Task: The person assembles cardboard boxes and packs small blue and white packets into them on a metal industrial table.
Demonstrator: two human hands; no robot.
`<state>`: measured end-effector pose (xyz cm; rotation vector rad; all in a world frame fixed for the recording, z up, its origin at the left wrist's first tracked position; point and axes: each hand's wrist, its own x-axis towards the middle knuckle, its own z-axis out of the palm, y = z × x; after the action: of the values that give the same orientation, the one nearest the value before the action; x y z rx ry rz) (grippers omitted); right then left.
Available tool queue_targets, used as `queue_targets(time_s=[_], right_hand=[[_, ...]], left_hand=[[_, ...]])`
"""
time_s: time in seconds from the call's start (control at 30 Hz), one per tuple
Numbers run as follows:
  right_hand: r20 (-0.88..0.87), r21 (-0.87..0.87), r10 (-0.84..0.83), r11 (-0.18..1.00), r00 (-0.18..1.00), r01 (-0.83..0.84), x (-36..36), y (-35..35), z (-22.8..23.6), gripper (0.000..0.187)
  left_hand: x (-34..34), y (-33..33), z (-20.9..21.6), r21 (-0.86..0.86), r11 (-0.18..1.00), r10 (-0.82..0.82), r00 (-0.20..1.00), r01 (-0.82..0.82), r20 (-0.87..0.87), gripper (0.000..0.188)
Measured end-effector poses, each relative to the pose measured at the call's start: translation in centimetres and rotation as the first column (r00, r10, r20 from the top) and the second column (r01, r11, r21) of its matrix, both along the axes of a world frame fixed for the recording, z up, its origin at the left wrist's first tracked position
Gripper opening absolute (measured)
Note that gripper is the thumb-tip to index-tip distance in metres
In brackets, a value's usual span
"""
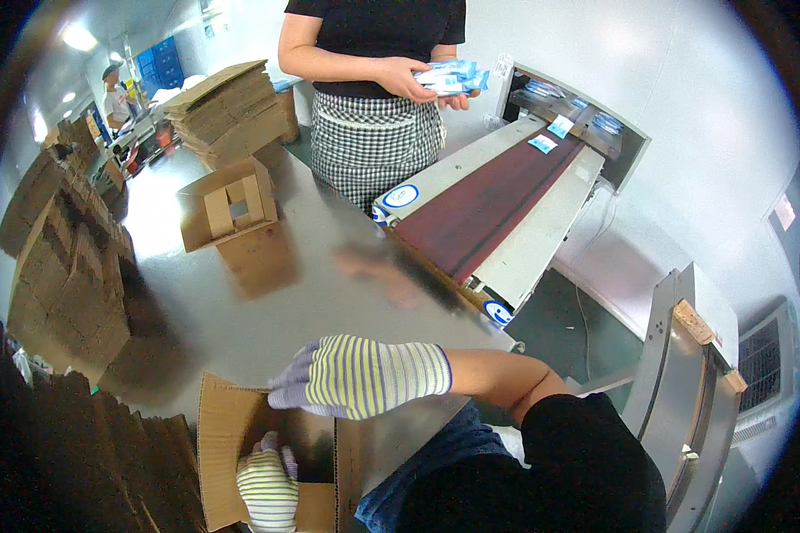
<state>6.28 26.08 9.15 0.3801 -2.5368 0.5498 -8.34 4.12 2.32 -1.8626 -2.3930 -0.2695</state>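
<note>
At the near side of the metal table (316,293), in the head view, we have an open cardboard box (220,440) before us, its mouth facing up. Our left hand (268,493), in a striped glove, reaches down inside it; the fingers are partly spread, and we cannot tell whether its grip holds anything. Our right hand (364,377), gloved alike, lies across the box's far rim with its fingers pointing left; whether its grip closes on the cardboard, we cannot tell. Farther up the table we see a smaller open box (199,213), with a stack of folded cardboard (227,111) behind it. Across from us, a co-worker (373,133) in a checked apron holds blue-and-white packets (453,78) beside a dark red conveyor belt (480,204), on which two small packets (543,143) lie near the machine opening (627,147).
</note>
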Motion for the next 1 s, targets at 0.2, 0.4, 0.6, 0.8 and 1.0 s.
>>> queue_targets(time_s=[0.2, 0.4, 0.6, 0.8, 1.0], right_hand=[[0.471, -0.094, 0.185, 0.983, 0.862, -0.160, -0.9, -1.3, 2.7, 0.033], [0.455, 0.084, -0.073, 0.996, 0.888, 0.038, -6.1, -1.5, -2.7, 0.039], [0.131, 0.110, -0.158, 0.983, 0.979, 0.144, -8.8, -3.5, -5.5, 0.025], [0.071, 0.206, -0.376, 0.912, 0.924, 0.355, -9.0, -5.9, -6.5, 0.031], [0.152, 0.076, -0.279, 0.960, 0.948, 0.270, -7.4, -9.6, -6.8, 0.030]], left_hand=[[-0.1, 1.0, 0.6, 0.157, 0.987, -0.019, 1.000, 0.015, 0.024, 0.012], [0.3, 0.9, 1.1, 0.450, 0.824, -0.053, 0.744, -0.344, 0.666, 0.015], [-0.9, -0.7, 1.9, 0.366, 0.892, -0.100, 0.675, -0.264, 0.731, 0.029], [-1.0, -0.8, 2.0, 0.215, 0.972, -0.005, 0.902, -0.098, 0.432, 0.019], [-1.1, -2.1, 1.5, 0.137, 0.989, -0.002, 0.914, -0.058, 0.405, 0.023]])
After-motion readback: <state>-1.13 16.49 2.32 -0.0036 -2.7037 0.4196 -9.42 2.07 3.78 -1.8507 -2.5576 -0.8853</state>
